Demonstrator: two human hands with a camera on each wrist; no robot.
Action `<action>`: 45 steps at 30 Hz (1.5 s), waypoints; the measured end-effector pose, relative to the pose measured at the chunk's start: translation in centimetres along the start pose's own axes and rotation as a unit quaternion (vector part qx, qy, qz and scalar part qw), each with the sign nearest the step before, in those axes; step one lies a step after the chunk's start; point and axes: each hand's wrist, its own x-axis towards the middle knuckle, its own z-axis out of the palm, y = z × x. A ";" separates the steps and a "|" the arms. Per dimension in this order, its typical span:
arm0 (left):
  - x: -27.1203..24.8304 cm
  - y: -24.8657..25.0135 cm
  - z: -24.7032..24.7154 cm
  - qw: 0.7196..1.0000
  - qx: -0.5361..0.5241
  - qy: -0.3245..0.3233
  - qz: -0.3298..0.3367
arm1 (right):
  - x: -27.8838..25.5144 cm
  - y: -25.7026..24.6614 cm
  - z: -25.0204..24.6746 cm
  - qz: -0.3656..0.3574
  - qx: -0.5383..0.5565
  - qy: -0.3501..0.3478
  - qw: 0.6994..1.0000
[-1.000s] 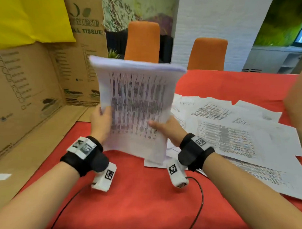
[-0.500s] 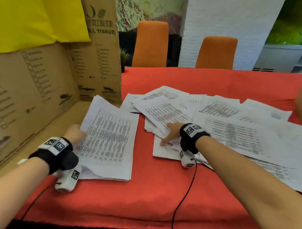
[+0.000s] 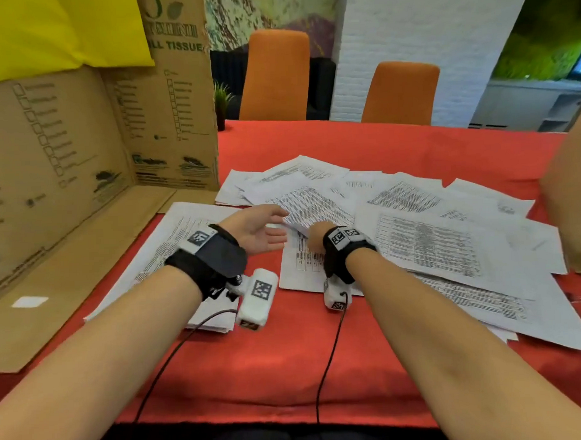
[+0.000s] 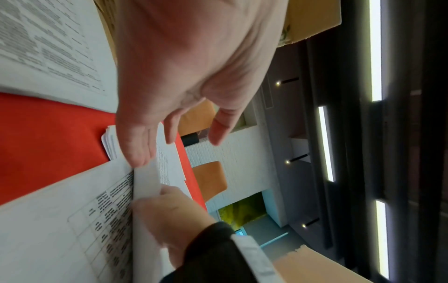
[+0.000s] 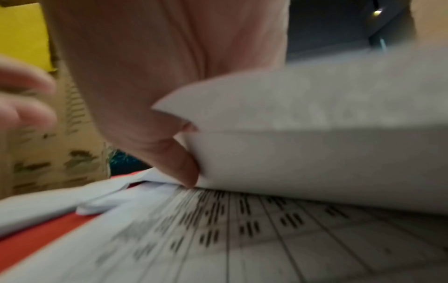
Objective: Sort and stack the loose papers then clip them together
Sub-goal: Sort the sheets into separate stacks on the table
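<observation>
A squared stack of printed papers (image 3: 172, 257) lies flat under the left hand (image 3: 256, 232). Loose printed sheets (image 3: 425, 244) spread overlapping beside the right hand (image 3: 316, 237), which seems to lift one sheet's corner (image 5: 266, 134).

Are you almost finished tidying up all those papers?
Not yet. One stack already lies squared up on the red tablecloth, near the cardboard box. Right now the right hand pinches a sheet's edge off the loose papers, and the open left hand reaches to help. Many sheets are still scattered. No clip is visible.
</observation>
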 end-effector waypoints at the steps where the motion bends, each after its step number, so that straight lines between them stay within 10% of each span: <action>1: 0.7 0.0 0.5 1.000 -0.002 0.020 0.003 | -0.3 0.5 -0.8 0.010 0.015 0.003 1.000; 12: 6.0 -0.3 3.9 0.988 0.013 0.111 0.107 | -1.3 6.2 -3.2 -0.045 0.315 0.079 0.945; 17: 8.4 0.5 4.3 0.982 0.015 0.145 0.119 | -4.0 4.9 -4.2 -0.145 0.381 -0.125 0.905; 22: 11.4 0.1 0.1 0.982 0.043 0.130 0.128 | -2.1 12.5 -7.0 -0.018 0.045 -0.059 0.997; 27: 12.3 1.2 0.3 0.968 0.070 0.144 0.192 | -3.0 14.2 -3.6 -0.005 -0.143 -0.198 0.970; 31: 12.0 3.7 0.2 0.924 0.135 0.229 0.276 | -1.6 14.3 -1.5 -0.033 -0.144 -0.146 0.978; 37: 11.5 3.5 -1.0 0.948 0.077 0.218 0.220 | -2.1 13.8 -0.9 -0.083 -0.182 -0.036 0.979; 40: 10.9 2.8 -1.7 0.968 0.064 0.174 0.169 | -1.9 15.2 -5.6 -0.039 -0.030 0.140 0.989; 43: 10.4 2.4 -1.6 0.963 0.181 0.153 0.125 | -2.6 15.7 -9.7 -0.076 0.149 0.372 0.913; 45: 10.3 1.6 -0.9 0.952 0.281 0.095 0.079 | -3.7 13.8 -10.3 -0.180 0.204 0.393 0.879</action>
